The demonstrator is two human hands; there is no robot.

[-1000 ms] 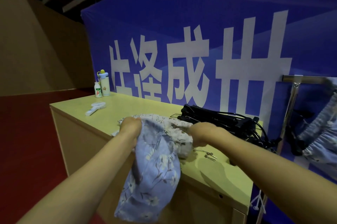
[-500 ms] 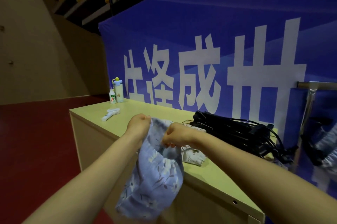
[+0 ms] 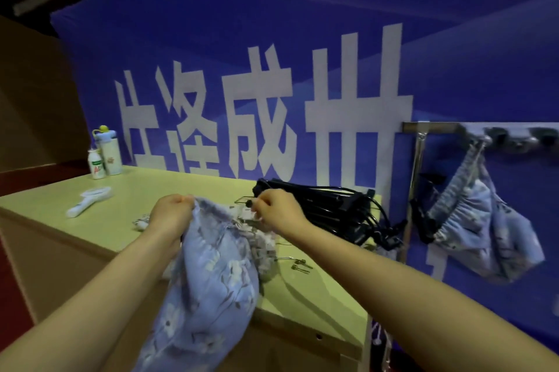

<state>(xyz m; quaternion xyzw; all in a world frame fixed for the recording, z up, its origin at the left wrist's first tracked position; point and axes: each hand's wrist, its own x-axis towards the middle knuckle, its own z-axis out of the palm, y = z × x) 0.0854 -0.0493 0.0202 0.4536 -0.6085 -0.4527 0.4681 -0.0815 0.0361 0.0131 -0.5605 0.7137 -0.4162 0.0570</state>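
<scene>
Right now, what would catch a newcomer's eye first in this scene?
The huge blue banner with white characters fills the background. In front, the left hand and right hand grip a blue flowered garment over the table. A similar garment hangs on the rack at right.

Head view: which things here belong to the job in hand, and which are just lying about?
In the job: blue floral garment, gripped by left hand; hanger, pinched by right hand; black hanger pile; rack; hung garment.
Lying about: two bottles, white brush, small metal clips.
</scene>
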